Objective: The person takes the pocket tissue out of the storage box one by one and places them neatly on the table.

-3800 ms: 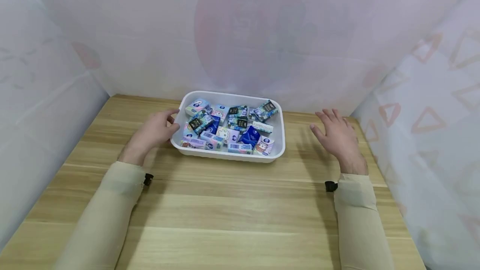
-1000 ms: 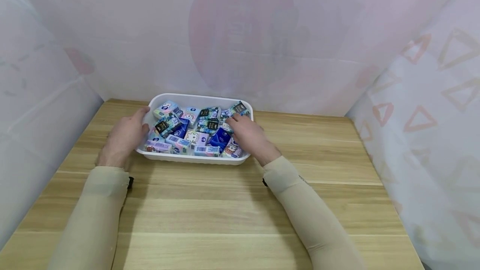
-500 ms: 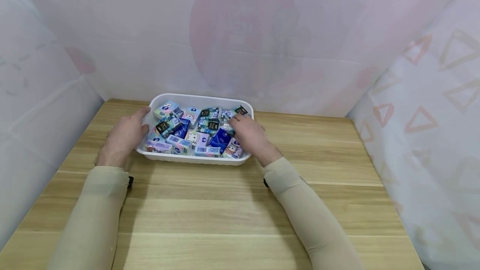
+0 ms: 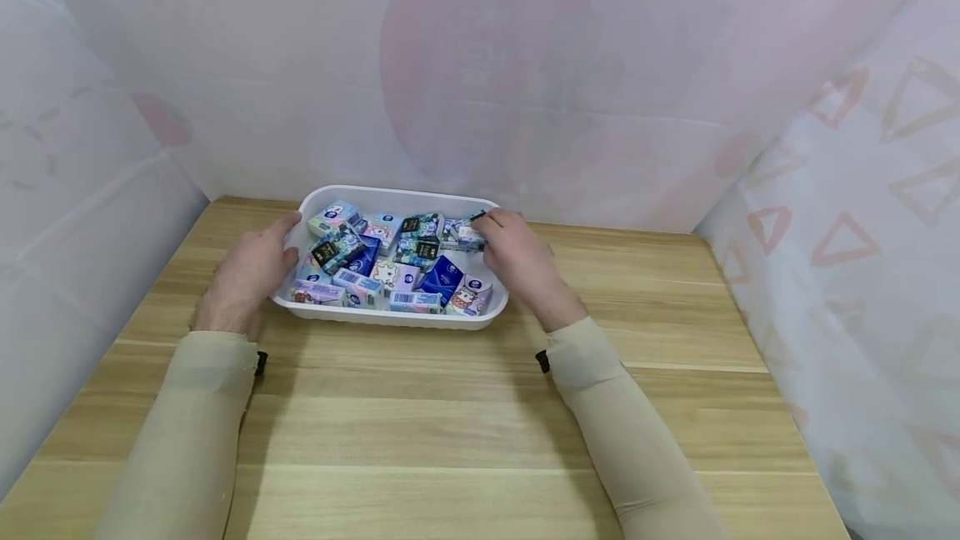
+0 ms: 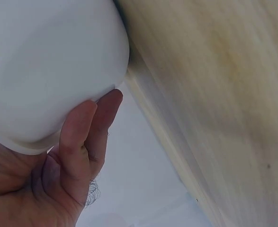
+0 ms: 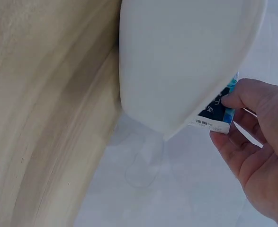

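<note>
A white plastic bin (image 4: 390,317) stands on the table, filled with small tissue packs. My left hand (image 4: 247,273) grips the bin's left end, its fingers (image 5: 77,125) against the outer wall and the rim over the palm. Between thumb and fingers, my right hand (image 4: 521,265) pinches a dark-labelled blue floral tissue pack (image 6: 217,111), which shows above the rim at the bin's right end. Beside it in the bin lie more floral packs (image 4: 416,252). Plain dark blue packs (image 4: 441,275) and pastel cartoon packs (image 4: 393,275) fill the rest.
The bin sits toward the back of a wood-grain table (image 4: 405,423). A pale cloth wall (image 4: 315,73) with faded pink prints rises behind the table, and similar cloth hangs on both sides.
The bin has slid left with my left hand on it since the earliest frame. My right hand came in from the right, reached into the bin and now raises a floral tissue pack.
</note>
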`<move>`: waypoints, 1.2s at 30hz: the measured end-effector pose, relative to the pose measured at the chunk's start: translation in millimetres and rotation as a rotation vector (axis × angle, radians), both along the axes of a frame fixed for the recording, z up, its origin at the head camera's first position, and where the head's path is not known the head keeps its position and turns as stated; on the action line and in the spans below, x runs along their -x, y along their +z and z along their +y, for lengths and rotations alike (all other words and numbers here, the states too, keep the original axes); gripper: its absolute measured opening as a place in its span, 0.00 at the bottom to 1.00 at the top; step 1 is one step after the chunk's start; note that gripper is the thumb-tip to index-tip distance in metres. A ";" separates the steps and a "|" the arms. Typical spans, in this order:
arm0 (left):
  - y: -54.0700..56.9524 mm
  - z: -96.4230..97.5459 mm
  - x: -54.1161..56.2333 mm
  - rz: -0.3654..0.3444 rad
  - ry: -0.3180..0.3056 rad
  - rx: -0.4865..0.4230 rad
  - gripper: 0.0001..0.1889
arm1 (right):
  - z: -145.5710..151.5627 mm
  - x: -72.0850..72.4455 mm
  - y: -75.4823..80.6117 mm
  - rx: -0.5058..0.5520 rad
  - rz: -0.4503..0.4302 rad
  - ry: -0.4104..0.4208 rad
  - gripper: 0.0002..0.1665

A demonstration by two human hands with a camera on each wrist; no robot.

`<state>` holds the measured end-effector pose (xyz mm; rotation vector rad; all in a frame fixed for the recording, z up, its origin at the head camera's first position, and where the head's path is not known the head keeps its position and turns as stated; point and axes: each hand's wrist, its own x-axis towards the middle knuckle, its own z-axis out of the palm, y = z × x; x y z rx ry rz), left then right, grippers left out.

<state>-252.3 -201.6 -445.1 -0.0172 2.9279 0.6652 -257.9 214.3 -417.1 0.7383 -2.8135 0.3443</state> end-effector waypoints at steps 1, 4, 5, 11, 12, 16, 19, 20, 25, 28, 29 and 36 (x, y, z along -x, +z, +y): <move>-0.1 -0.2 -0.2 0.003 -0.002 0.000 0.37 | 2.8 0.1 1.1 0.018 -0.003 -0.010 0.24; 0.1 -0.4 -0.7 0.013 -0.009 0.001 0.37 | 10.8 1.1 4.2 0.073 -0.006 -0.035 0.25; -0.1 -0.6 -0.7 0.014 -0.010 -0.001 0.37 | 13.6 1.6 5.2 0.091 0.000 -0.042 0.25; 1.0 1.3 -0.2 -0.002 -0.004 -0.014 0.38 | 30.6 7.1 7.4 0.201 0.041 -0.088 0.24; 1.4 1.8 0.0 -0.003 -0.002 -0.014 0.38 | 33.4 8.3 7.5 0.216 0.042 -0.097 0.24; 1.3 1.6 1.1 -0.009 0.001 -0.008 0.38 | 45.7 15.5 3.2 0.258 0.046 -0.113 0.23; 1.2 0.6 1.3 -0.015 0.002 -0.003 0.37 | 55.6 25.0 -5.3 0.269 0.057 -0.119 0.24; 1.5 0.5 1.0 -0.016 0.003 -0.004 0.37 | 63.6 37.6 -18.3 0.288 0.066 -0.113 0.23; 1.9 -0.3 0.9 -0.024 0.002 -0.003 0.38 | 73.4 45.6 -25.2 0.279 0.068 -0.131 0.24; 1.8 -1.1 0.8 -0.020 0.002 0.002 0.38 | 70.3 35.5 -15.2 0.246 0.050 -0.158 0.24; 1.7 -1.4 0.9 -0.019 0.001 0.005 0.37 | 70.7 35.5 -15.4 0.237 0.044 -0.166 0.24; 1.9 -2.9 0.8 -0.027 0.003 0.000 0.38 | 73.5 47.2 -23.6 0.135 0.007 -0.181 0.22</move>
